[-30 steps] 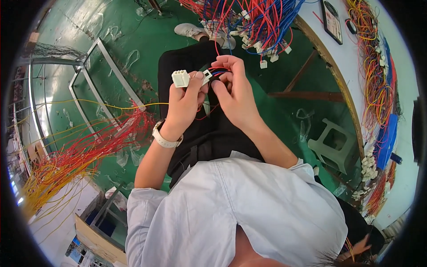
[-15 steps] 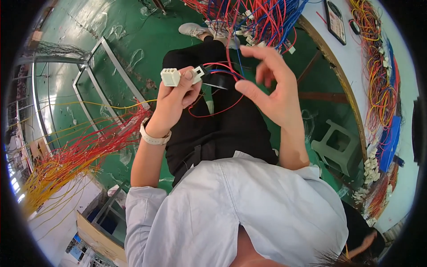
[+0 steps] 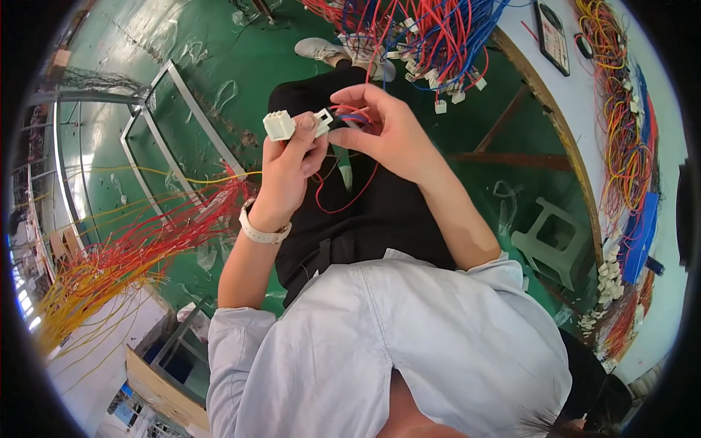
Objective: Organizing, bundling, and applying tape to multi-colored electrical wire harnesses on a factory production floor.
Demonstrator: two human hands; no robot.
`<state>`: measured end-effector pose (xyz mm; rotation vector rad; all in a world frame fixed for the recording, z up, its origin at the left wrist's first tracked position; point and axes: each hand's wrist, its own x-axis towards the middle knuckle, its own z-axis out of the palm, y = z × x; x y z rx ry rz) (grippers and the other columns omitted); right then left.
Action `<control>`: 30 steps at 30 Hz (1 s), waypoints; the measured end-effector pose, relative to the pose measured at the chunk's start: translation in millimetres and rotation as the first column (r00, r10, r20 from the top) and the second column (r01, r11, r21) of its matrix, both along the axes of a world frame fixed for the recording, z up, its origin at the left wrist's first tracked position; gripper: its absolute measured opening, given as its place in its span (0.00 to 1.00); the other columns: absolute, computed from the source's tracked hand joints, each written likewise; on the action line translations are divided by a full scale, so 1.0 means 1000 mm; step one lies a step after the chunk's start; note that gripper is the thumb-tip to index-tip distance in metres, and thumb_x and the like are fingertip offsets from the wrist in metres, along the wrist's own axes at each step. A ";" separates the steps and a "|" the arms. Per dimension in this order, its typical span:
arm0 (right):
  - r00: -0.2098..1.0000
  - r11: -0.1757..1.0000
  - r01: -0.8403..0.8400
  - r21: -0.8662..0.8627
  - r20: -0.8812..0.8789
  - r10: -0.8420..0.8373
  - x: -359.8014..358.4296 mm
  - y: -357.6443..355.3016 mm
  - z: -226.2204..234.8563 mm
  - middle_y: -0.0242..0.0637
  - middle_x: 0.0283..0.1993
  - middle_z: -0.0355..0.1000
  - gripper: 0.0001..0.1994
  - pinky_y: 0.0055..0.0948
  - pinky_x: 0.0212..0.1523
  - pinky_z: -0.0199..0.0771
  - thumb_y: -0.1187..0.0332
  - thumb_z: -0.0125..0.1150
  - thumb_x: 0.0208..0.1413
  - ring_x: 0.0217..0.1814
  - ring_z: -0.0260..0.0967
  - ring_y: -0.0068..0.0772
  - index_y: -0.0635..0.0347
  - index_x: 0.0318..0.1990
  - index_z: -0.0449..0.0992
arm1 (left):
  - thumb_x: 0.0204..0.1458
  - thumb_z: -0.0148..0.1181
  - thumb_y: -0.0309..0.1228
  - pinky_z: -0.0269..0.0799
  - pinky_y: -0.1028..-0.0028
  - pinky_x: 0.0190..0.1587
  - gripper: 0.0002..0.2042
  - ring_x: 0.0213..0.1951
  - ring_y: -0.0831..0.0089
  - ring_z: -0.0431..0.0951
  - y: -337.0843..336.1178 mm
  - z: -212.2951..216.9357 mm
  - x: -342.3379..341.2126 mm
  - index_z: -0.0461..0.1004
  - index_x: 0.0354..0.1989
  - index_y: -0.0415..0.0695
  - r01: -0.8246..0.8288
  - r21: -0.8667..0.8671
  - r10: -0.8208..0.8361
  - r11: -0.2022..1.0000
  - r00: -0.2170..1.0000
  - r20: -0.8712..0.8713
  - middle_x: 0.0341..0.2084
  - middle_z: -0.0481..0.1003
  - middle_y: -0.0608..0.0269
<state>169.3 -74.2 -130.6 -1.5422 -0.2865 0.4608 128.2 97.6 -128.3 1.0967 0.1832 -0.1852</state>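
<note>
My left hand (image 3: 290,169) is closed on white plastic wire connectors. A blocky white connector (image 3: 279,125) sticks out at its left side, and a smaller white connector (image 3: 322,120) shows between thumb and fingers, toward my right hand. Red and blue wires (image 3: 355,115) run from the smaller connector into my right hand (image 3: 381,130), whose fingers and thumb are curled round them. A thin red wire (image 3: 337,210) loops down over my black trousers. Where the wires pass inside the right hand, they are hidden.
Red and blue wires with white connectors (image 3: 431,44) hang at the table's edge ahead. The curved white table (image 3: 558,95) at right carries wire bundles and a dark flat device (image 3: 551,36). A plastic stool (image 3: 551,237) stands below it. Red and yellow wires (image 3: 146,233) spread at left beside a metal frame (image 3: 182,87).
My right hand has swung left and closed round the red and blue wires near the smaller connector; it was spread apart before. My left hand keeps its hold, almost in place.
</note>
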 end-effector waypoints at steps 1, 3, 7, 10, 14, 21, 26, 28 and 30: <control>1.000 1.000 -0.002 0.028 -0.003 0.002 0.000 0.001 -0.005 0.33 0.47 0.70 0.24 0.25 0.52 0.69 0.73 0.68 0.47 0.49 0.68 0.22 0.62 0.53 0.69 | 0.61 0.49 0.35 0.45 0.83 0.18 0.10 0.17 0.87 0.53 0.004 -0.001 0.000 0.69 0.34 0.40 0.072 0.091 -0.073 0.993 0.997 0.001 0.18 0.61 0.73; 0.999 0.999 0.025 0.024 0.039 -0.026 -0.002 -0.001 -0.013 0.34 0.46 0.71 0.24 0.25 0.52 0.69 0.73 0.69 0.47 0.49 0.68 0.22 0.63 0.53 0.69 | 0.62 0.48 0.35 0.47 0.83 0.19 0.11 0.18 0.87 0.53 0.014 0.000 0.004 0.69 0.32 0.41 0.231 0.243 -0.222 0.942 0.973 -0.062 0.19 0.61 0.75; 0.988 0.988 -0.115 -0.101 -0.119 0.102 -0.002 -0.010 -0.019 0.34 0.46 0.71 0.25 0.23 0.51 0.69 0.74 0.69 0.45 0.46 0.68 0.21 0.63 0.53 0.69 | 0.59 0.49 0.29 0.63 0.77 0.29 0.07 0.24 0.79 0.65 0.029 0.011 0.012 0.69 0.32 0.37 0.490 0.532 -0.539 0.690 0.839 -0.074 0.22 0.68 0.68; 0.939 0.936 -0.263 -0.233 -0.285 0.193 0.000 -0.016 -0.015 0.34 0.47 0.70 0.28 0.23 0.50 0.69 0.76 0.69 0.44 0.46 0.67 0.20 0.63 0.56 0.67 | 0.53 0.52 0.24 0.67 0.72 0.32 0.03 0.27 0.68 0.72 0.029 0.018 0.017 0.69 0.32 0.36 0.484 0.703 -0.644 0.521 0.763 -0.048 0.25 0.71 0.61; 0.904 0.940 -0.170 0.295 -0.333 0.267 0.000 -0.030 -0.009 0.36 0.47 0.69 0.30 0.25 0.49 0.71 0.76 0.65 0.47 0.49 0.66 0.22 0.64 0.60 0.63 | 0.42 0.54 0.21 0.69 0.63 0.32 0.09 0.32 0.53 0.74 0.020 0.029 0.009 0.69 0.34 0.39 0.182 0.921 -0.719 0.344 0.682 0.134 0.32 0.72 0.56; 0.939 0.985 -0.171 -0.009 -0.306 0.160 0.001 -0.022 0.003 0.34 0.36 0.75 0.19 0.20 0.36 0.74 0.71 0.67 0.46 0.35 0.71 0.19 0.70 0.46 0.74 | 0.40 0.59 0.22 0.69 0.63 0.26 0.12 0.28 0.57 0.74 0.009 0.026 -0.013 0.68 0.35 0.43 0.057 0.968 -0.745 0.246 0.650 0.151 0.30 0.70 0.60; 0.993 0.998 -0.058 0.022 -0.106 0.060 0.000 -0.010 -0.002 0.37 0.39 0.75 0.22 0.21 0.38 0.74 0.76 0.65 0.43 0.37 0.72 0.20 0.68 0.49 0.73 | 0.40 0.60 0.24 0.69 0.64 0.26 0.12 0.27 0.58 0.74 0.013 0.022 -0.014 0.68 0.35 0.43 0.029 0.965 -0.727 0.260 0.664 0.176 0.30 0.70 0.61; 0.993 0.990 -0.067 0.120 -0.090 0.078 -0.003 -0.007 0.007 0.38 0.40 0.75 0.23 0.22 0.40 0.75 0.77 0.63 0.42 0.39 0.72 0.22 0.68 0.50 0.73 | 0.40 0.60 0.24 0.69 0.64 0.26 0.12 0.27 0.58 0.74 0.015 0.023 -0.016 0.68 0.35 0.42 0.019 0.965 -0.719 0.263 0.670 0.183 0.30 0.70 0.62; 0.993 0.970 -0.115 0.214 -0.009 0.119 -0.007 -0.009 0.014 0.41 0.44 0.74 0.27 0.25 0.48 0.74 0.79 0.60 0.38 0.45 0.73 0.26 0.68 0.53 0.71 | 0.39 0.61 0.24 0.69 0.65 0.24 0.12 0.27 0.59 0.74 0.016 0.029 -0.021 0.68 0.34 0.43 -0.013 0.977 -0.707 0.215 0.688 0.164 0.29 0.70 0.62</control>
